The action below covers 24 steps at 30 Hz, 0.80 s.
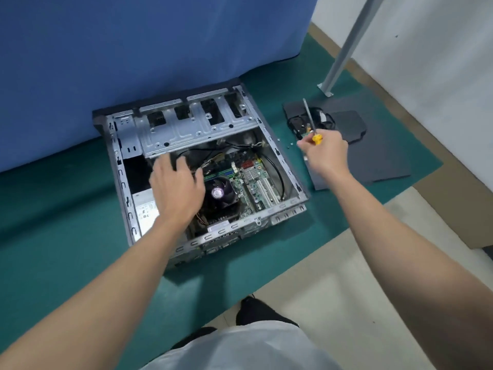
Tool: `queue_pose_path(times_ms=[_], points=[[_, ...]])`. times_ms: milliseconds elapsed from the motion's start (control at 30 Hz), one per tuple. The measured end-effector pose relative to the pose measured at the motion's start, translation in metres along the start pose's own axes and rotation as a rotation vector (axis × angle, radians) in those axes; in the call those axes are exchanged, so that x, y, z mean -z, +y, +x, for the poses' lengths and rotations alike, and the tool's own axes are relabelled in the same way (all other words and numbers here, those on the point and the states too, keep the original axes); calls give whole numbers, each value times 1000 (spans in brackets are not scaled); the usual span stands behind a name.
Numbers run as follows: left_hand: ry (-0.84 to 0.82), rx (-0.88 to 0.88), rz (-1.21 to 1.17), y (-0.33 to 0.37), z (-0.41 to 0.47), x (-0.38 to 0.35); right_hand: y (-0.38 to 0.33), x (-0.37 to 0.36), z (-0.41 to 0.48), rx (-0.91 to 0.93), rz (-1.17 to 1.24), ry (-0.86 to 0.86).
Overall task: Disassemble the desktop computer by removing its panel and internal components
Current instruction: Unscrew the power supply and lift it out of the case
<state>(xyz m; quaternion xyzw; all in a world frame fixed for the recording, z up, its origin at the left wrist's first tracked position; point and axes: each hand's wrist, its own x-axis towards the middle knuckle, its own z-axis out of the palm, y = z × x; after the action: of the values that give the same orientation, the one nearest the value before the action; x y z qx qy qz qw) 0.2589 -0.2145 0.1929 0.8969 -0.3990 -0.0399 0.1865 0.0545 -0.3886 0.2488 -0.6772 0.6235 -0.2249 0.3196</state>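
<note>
Computer case point(120, 169): lies flat on the green mat point(53, 222), up against the blue cloth backdrop point(133, 49); its top side is open, so the bare grey metal frame and the inside show.
Drive cage point(197, 129): a silver plate across the far end of the case, with several rectangular cut-outs that look dark inside.
Motherboard point(256, 182): green, in the right half of the case, with long white slots and a small silver heatsink.
Cooler fan point(222, 194): dark and round with a pale hub, in the middle of the case, just beside the left hand.
Power supply point(144, 209): a pale box with a label in the near left corner, partly behind the forearm.
Left hand point(176, 182): inside the case, fingers spread and relaxed over the black cables by the drive cage; I can't tell whether it touches them.
Right hand point(326, 153): held to the right of the case, clamped on the screwdriver point(310, 121), whose shaft points up and away.
Side panel point(373, 161): dark grey sheets lying flat on the mat, right of the case.
Hard to make out: a dark part with cables point(326, 120) on the panel, partly behind the screwdriver; a few tiny specks point(289, 145) on the mat, perhaps screws.
</note>
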Motion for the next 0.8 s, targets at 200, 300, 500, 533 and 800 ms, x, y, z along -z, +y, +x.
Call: queue_pose_path(times_ms=[200,300,500,533,800], points=[[21,133,128,-13,34,-18,38,-61,97,22,-261,-199],[18,172,167,-22,42,-21,45,-85,124,62,-354,-207],[90,160,148,-31,51,-21,56,-119,161,71,-487,-257],[95,152,140,-32,51,-20,60,-123,162,66,-507,-265],[92,133,86,-34,55,-11,65,-128,160,53,-566,-268]])
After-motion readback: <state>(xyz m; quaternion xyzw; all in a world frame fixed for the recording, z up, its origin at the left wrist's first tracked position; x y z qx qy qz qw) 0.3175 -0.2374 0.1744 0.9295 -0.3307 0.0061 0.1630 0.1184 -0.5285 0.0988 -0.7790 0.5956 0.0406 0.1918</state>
